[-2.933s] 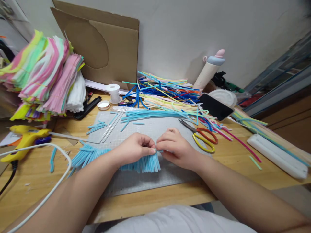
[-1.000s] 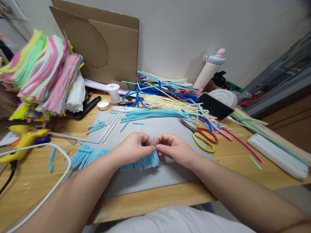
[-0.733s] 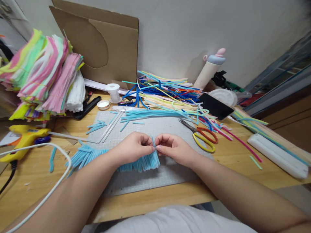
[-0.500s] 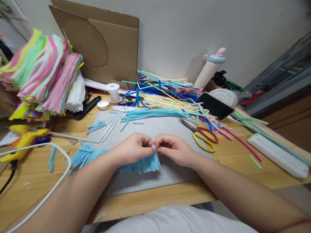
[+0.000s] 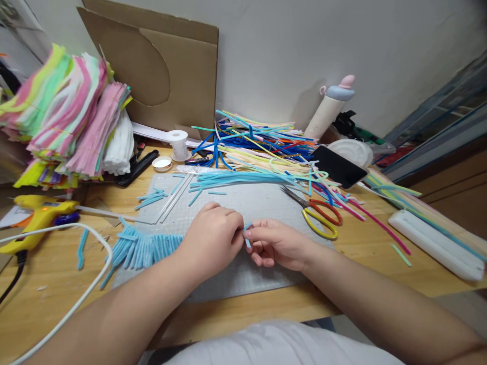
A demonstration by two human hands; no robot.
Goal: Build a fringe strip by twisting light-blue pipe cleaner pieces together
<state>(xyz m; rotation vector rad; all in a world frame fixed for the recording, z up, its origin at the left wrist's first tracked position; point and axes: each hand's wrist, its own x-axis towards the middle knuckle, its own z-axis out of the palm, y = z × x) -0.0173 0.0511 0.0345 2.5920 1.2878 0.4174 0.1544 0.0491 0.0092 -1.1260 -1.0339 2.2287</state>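
Note:
A row of short light-blue pipe cleaners, set side by side as a fringe, lies on the grey cutting mat. My left hand is closed over the fringe's right end, which it hides, with its knuckles turned up. Between the thumb and fingers of my right hand is a short light-blue pipe cleaner piece, held roughly upright right beside the left fingertips. The right hand's lower fingers curl loosely beneath it. Whether the piece touches the fringe cannot be made out.
Scissors lie right of my hands. Cut blue pieces and clear sticks rest behind the left hand. A yellow glue gun and white cable are at left. Loose pipe cleaners pile up at the back, near a phone.
My left hand has rolled over, its back now upward, covering the fringe's right end. My right hand has turned and opened its lower fingers, showing the short blue piece in its pinch.

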